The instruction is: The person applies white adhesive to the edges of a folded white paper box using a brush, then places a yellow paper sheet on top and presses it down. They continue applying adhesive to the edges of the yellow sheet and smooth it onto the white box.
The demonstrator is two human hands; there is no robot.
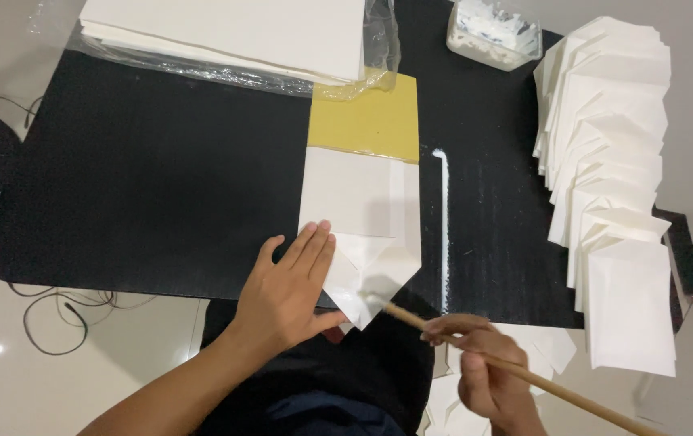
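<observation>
The half-folded white envelope (360, 234) lies on the black surface (152, 186) with its long axis running away from the person, its pointed flap aimed back at the near edge and its far end overlapping a yellow sheet (366, 121). That point is where everything meets: the brush (516, 367), a thin wooden stick, slants up from the lower right and its pale tip touches the flap just right of the point. The right hand (483, 371) holds the stick low, below the envelope and off the edge of the surface, fingers curled and pinched around the shaft, wrist turned so the handle trails out to the right. The left hand (290, 291) is the nearer one to the envelope, lying flat on its left side with fingers pressed together and stretched forward, the thumb tucked toward the flap, forearm coming in from the lower left. Right of the envelope a white streak (443, 226) runs parallel to it. Farther right sits an overlapping row of finished envelopes (613, 202); beyond the envelope, a stack of white paper (225, 32) in clear wrap and a small clear tub (496, 32).
</observation>
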